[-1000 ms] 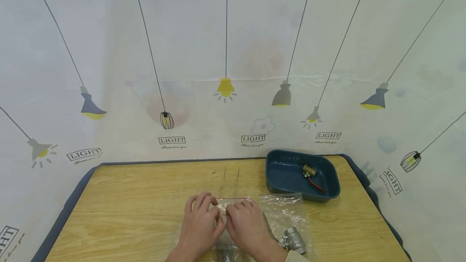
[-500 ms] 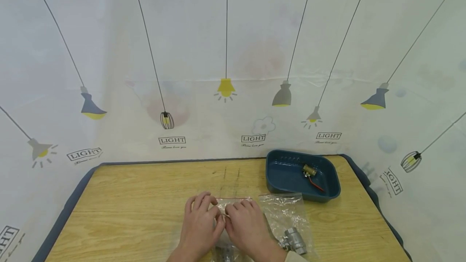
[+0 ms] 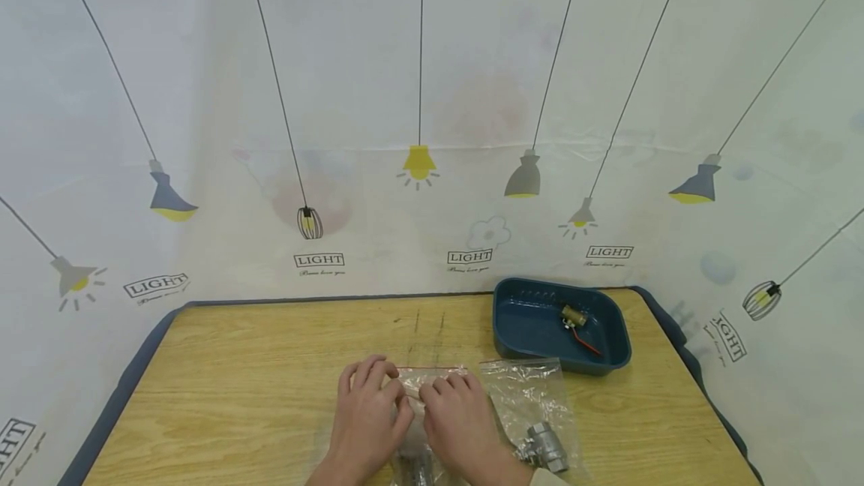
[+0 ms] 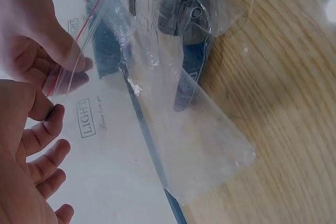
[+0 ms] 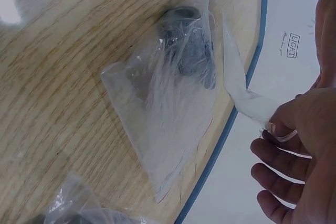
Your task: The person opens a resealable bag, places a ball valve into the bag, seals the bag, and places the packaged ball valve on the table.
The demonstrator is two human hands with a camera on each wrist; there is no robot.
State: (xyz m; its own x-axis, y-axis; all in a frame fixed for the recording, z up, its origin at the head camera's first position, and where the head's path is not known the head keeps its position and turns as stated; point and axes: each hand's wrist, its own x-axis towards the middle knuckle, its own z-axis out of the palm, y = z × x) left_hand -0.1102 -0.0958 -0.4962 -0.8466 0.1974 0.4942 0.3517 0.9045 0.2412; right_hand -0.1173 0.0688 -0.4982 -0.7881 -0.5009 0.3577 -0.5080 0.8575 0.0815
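Observation:
In the head view my left hand [image 3: 367,422] and right hand [image 3: 462,422] work side by side over a clear zip bag [image 3: 432,373]. Between thumb and forefinger my left hand [image 4: 26,129] pinches the bag's mouth, near the red-lined strip. The right hand [image 5: 299,145] pinches the same edge a short way along. Below the hands, the bag holds a grey metal valve [image 4: 186,19] with a blue part, blurred by the plastic. To the right lies a second zip bag [image 3: 523,381], with a silver valve [image 3: 547,445] in it.
A dark blue tray [image 3: 502,347] stands at the back right of the wooden table [image 3: 236,388]. Inside it lies a brass ball valve [image 3: 574,315] with a red lever. Behind the table hangs a sheet [image 3: 378,96] printed with lamps.
My left hand has shifted slightly left, widening the gap between the fingertips of the two hands. Both still pinch the zip bag; the tray and second bag have stayed put.

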